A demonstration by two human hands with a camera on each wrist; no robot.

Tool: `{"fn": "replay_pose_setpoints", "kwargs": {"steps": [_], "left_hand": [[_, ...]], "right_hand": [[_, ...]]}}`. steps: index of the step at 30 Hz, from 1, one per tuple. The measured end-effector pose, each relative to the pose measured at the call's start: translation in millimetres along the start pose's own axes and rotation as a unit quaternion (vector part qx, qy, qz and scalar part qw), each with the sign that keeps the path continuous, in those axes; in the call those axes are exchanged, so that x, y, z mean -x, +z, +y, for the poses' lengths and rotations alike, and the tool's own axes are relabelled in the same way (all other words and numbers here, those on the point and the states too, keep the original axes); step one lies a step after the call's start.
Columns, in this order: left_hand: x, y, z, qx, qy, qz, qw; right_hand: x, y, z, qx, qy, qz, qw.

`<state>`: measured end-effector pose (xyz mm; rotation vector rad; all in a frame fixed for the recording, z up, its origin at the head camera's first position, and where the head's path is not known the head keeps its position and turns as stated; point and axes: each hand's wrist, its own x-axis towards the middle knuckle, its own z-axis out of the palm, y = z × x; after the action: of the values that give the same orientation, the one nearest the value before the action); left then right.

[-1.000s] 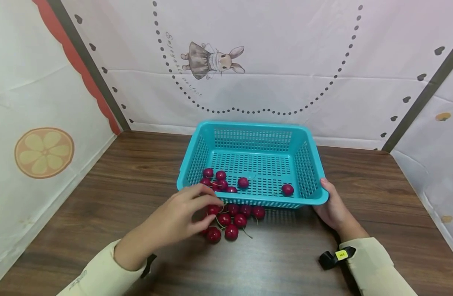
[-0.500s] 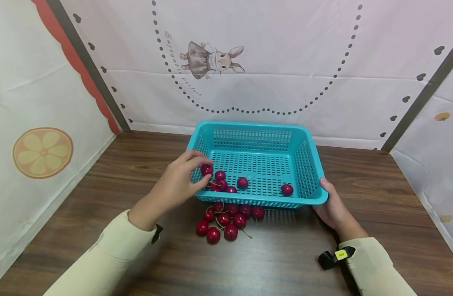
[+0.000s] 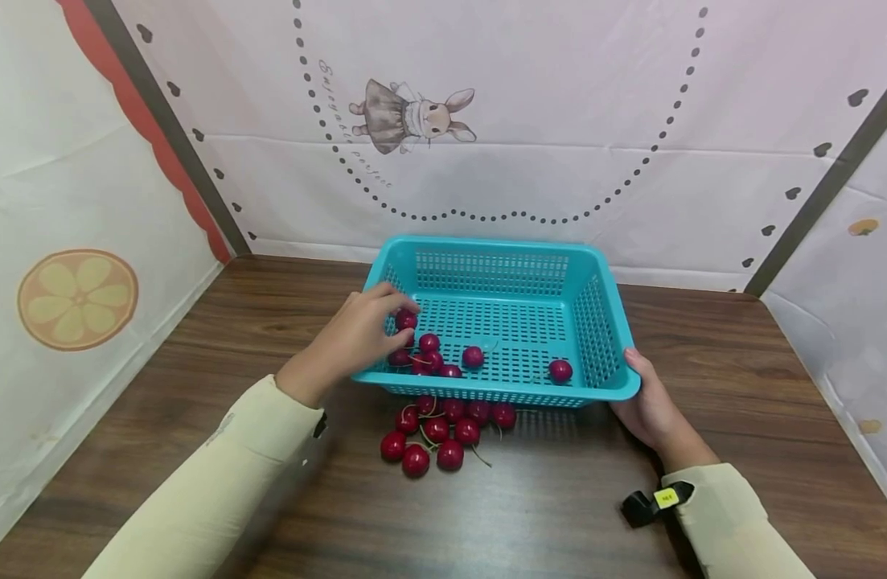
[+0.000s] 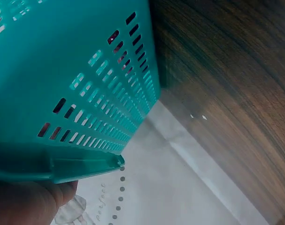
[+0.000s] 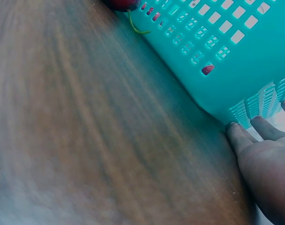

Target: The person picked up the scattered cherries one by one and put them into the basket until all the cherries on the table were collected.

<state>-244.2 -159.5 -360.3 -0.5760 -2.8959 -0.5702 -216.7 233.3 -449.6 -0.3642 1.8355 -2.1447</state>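
Note:
A turquoise plastic basket [image 3: 490, 248] with slotted walls stands on the wooden table, several dark red cherries [image 3: 474, 357] lying inside, mostly at its front left. Over the basket's left side, my left hand [image 3: 356, 338] pinches a cherry [image 3: 406, 319] between thumb and fingers; in the left wrist view the basket wall [image 4: 100, 89] hides the fingertips. My right hand [image 3: 653, 406] holds the basket's front right corner, thumb at the rim. The right wrist view shows the fingers of this right hand [image 5: 269, 154] along the basket's outer side, low near the table.
Several stemmed cherries [image 3: 450, 454] lie in a cluster on the table [image 3: 530, 515] just in front of the basket. A white printed cloth [image 3: 544, 96] rises behind the table and at both sides. A black strap [image 3: 653, 503] sits at the right wrist.
My left hand lifted a cherry from the table cluster over the front left rim into the basket, then moved slightly farther back. My right hand stayed at the corner.

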Motion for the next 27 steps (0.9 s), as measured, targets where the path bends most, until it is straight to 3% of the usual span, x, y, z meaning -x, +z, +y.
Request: {"fn": "replay_pose_setpoints", "kwargs": {"steps": [8, 14, 20, 27], "left_hand": [[-10.0, 6.7, -2.2, -0.006, 0.012, -0.044, 0.9989], [-11.5, 9.8, -2.6, -0.043, 0.024, -0.075, 0.996], [-12.3, 10.5, -2.1, -0.077, 0.039, -0.092, 0.992], [-13.9, 11.6, -1.6, -0.081, 0.044, -0.105, 0.9902]], "right_hand": [[0.3, 0, 0, 0.002, 0.002, 0.003, 1.0], [0.4, 1, 0, 0.003, 0.004, 0.004, 1.0], [-0.7, 1, -1, -0.002, 0.005, 0.007, 1.0], [-0.6, 1, 0, -0.001, 0.006, 0.011, 0.9999]]}}
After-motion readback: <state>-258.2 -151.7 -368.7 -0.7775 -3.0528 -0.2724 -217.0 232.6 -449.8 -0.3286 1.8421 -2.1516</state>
